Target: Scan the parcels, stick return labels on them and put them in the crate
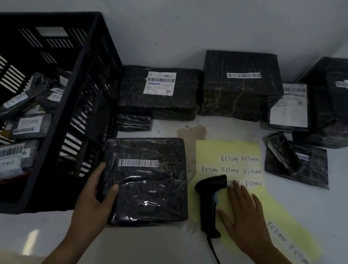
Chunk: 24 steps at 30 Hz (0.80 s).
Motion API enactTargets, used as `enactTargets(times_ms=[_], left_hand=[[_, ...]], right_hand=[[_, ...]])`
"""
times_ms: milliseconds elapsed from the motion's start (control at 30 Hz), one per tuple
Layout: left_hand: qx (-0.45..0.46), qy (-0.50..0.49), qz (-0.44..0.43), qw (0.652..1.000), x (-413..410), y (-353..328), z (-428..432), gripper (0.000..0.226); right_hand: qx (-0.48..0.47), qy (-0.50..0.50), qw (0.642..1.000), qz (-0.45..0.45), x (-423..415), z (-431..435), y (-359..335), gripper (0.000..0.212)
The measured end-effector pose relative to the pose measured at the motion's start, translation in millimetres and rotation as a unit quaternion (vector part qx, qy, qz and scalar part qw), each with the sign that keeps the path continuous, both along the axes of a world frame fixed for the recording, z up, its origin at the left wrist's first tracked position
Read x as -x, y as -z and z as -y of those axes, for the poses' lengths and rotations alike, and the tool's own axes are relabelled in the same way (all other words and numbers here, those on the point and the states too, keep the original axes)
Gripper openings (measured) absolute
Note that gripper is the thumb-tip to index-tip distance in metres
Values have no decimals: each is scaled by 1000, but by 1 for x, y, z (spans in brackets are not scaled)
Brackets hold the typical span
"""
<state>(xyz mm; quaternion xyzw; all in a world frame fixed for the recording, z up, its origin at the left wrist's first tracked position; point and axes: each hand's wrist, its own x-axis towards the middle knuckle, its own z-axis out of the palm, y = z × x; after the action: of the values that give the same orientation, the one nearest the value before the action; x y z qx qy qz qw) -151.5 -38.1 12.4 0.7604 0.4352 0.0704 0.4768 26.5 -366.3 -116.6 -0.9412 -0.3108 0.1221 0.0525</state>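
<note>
Head view, from the far left: the black slatted crate (pixel 99 93) stands just outward of the left hand (pixel 94 196), and the packets (pixel 28 124) lying in it already carry handwritten RETURN labels. The left hand holds the near-left edge of a flat, black-wrapped parcel (pixel 147 183). Its thumb is curled over the top face, and the fingers appear to be tucked under the edge. The parcel lies flat on the table (pixel 322 214) and stretches away from that grip to the right. Its white barcode (pixel 138 163) faces up, beyond the thumb and to its right, with the long axis running crosswise. No return label shows on this parcel.

Right of the parcel, the corded scanner (pixel 209 201) lies on the yellow label sheet (pixel 241 157). Its handle points toward the person and its head points away, tipped a little toward the parcel. The right hand (pixel 243 218) is spread flat with straight fingers and holds nothing. The scanner lies along its thumb side, right beside it, though I cannot tell whether they touch.

The scan will probably turn on this: the scanner's long axis runs roughly along the right palm, and the right hand is much the nearer hand. A short sideways closing of that hand would take the handle, and the barcode lies just left of the scanner head.
</note>
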Motion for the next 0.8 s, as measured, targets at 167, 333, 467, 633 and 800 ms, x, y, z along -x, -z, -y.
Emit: enactTargets(times_ms=[167,333,467,633,800], left_hand=[[-39,61,-25,997,-27,2,3,59],[-213,162,51,962,-86,-9,17,46],[-292,346,112,884,-179,-4,47,37],[-314,548,-123,766,-273,37,79,57],[-323,590,-353,651,-296,68,88,109]], right_hand=[[-31,-17,999,-1,6,5,4,70],[-198,-2,980,3,-18,0,-5,47],[-246,43,968,19,-72,-19,-13,32],[-309,103,945,-15,-117,-38,5,22],[-335,127,933,40,-121,-45,23,17]])
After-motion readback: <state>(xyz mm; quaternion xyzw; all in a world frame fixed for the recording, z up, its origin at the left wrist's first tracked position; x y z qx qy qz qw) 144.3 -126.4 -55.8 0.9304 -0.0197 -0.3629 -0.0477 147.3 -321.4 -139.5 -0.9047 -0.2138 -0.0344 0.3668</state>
